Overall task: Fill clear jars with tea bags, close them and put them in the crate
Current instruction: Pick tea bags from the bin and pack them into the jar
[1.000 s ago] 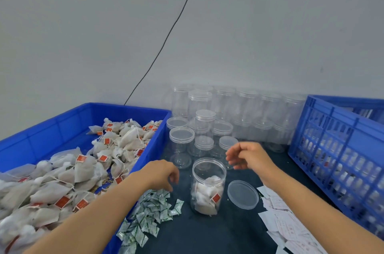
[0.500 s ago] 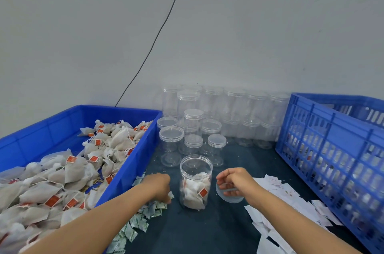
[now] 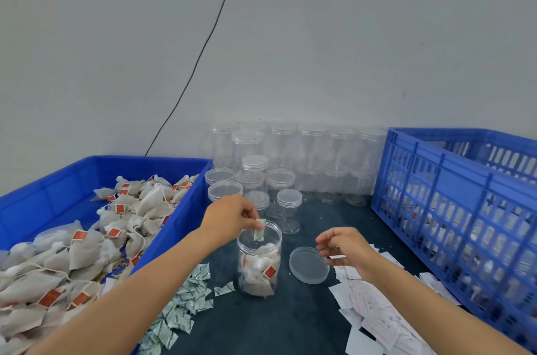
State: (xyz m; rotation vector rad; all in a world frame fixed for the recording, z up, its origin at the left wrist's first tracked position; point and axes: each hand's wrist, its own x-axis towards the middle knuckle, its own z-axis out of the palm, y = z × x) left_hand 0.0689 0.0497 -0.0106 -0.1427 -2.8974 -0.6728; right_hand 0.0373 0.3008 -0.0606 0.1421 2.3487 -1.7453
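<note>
Head view: open jar (image 3: 259,260) of tea bags upright on dark table (image 3: 279,322), lid (image 3: 308,265) just beside.
Left hand (image 3: 232,216) pinching small green-white sachet (image 3: 259,229) over jar mouth; right hand (image 3: 345,247) loosely curled, pinching white paper slip (image 3: 337,256).

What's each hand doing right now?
Left hand: pinching a small green-and-white packet over the open jar.
Right hand: fingers loosely curled beside the lid; whether it holds a paper slip cannot be told.
</note>
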